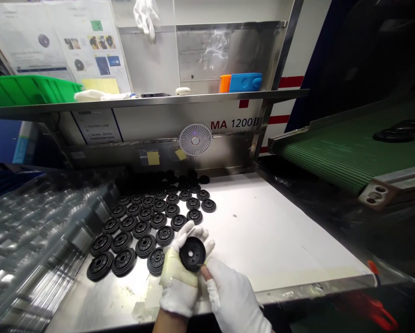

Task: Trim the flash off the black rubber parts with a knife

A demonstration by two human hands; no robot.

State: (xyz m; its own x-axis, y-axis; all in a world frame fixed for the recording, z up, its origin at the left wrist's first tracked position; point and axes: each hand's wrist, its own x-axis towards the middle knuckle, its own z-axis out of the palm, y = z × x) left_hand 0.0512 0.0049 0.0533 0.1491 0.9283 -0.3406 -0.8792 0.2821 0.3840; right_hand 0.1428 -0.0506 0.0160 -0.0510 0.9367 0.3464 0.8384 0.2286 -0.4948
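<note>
My left hand [180, 273], in a white glove with a pale yellow covering around the palm, holds a black pulley-like plastic wheel [192, 254], its hollow side with a central hole turned up. My right hand [230, 293], also white-gloved with a bare fingertip showing, is closed at the wheel's lower right rim. Whatever it may pinch there is too small to make out. Beside and beyond my left hand lie several rows of similar black wheels [145, 246] on the white tabletop.
Stacked clear plastic trays [37, 240] stand at the left. A green conveyor belt [346, 152] carries black parts [394, 134] on the right. Above the table, a metal shelf [159, 100] holds a green bin [27, 90] and a blue-and-orange box [245, 83]. A small fan [195, 139] hangs below it.
</note>
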